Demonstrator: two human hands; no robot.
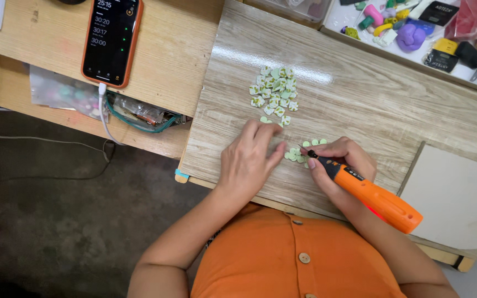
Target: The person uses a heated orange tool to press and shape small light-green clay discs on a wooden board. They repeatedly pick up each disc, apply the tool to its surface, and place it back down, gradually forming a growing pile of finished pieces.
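Head view: the right hand (342, 161) is closed pen-fashion around an orange rotary tool (372, 194), its dark tip brought down among a small cluster of pale green pieces (296, 155) lying on the wood-grain board (360, 94) that covers the counter. The left hand (248, 156) rests flat just beside the tip, its fingers (275, 153) pressed down at the near edge of that cluster; they seem to pin one piece rather than pinch it, though whether anything lies under them cannot be told. The step in hand looks like working one small piece with the tool tip while the other hand steadies it. The next move, by my reading, calls for a firm hold on the piece and a light, steady tip, since the pieces are tiny and loose and the fingertips sit very close to the bit. A larger pile of green and white pieces (274, 94) lies farther up the board, well apart from both hands

Hard to make out: the exact piece under the tip, hidden by fingers; the shape of each piece; the tray of craft supplies (415, 33) is cut off at the top edge, and the phone (111, 38) at the upper left is cropped too
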